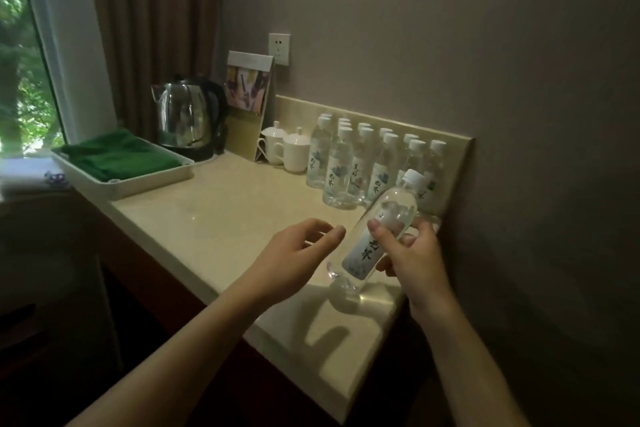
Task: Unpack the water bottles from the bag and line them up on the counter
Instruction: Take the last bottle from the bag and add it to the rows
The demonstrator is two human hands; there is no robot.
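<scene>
Forearms are reaching in from the lower edge of the frame, nearest the lens, both bare.

Left hand point(294, 253), centre frame: hovering over the counter point(214, 218), fingers loosely spread and slightly curled, holding nothing. Its fingertips are sitting just beside the held bottle's label, whether touching or a hair apart I cannot tell.

Held water bottle point(377, 236), just right of centre: tilted, long axis running from the clear base at lower left up to the white cap at upper right. Base is hanging above the counter, not resting on it, judging by the shadow beneath.

Right hand point(412, 253): gripping the bottle at mid-body, thumb pressing the near face above the label, remaining fingers wrapping behind. This hand is carrying the load; the left one is only near.

Row of standing bottles point(360, 163), centre right: lined up in two ranks against the backsplash, white caps up. The held cap is pointing toward the right end of that row, so the open spot is lying up and right of the fingers.

Far left to centre, for the record: white tray point(145, 180) with a green cloth point(117, 156), steel kettle point(187, 114), two lidded cups point(287, 149).

No bag is showing anywhere in view.

Judgement: bottle needs righting to vertical, then setting down beside the row's near end.
</scene>
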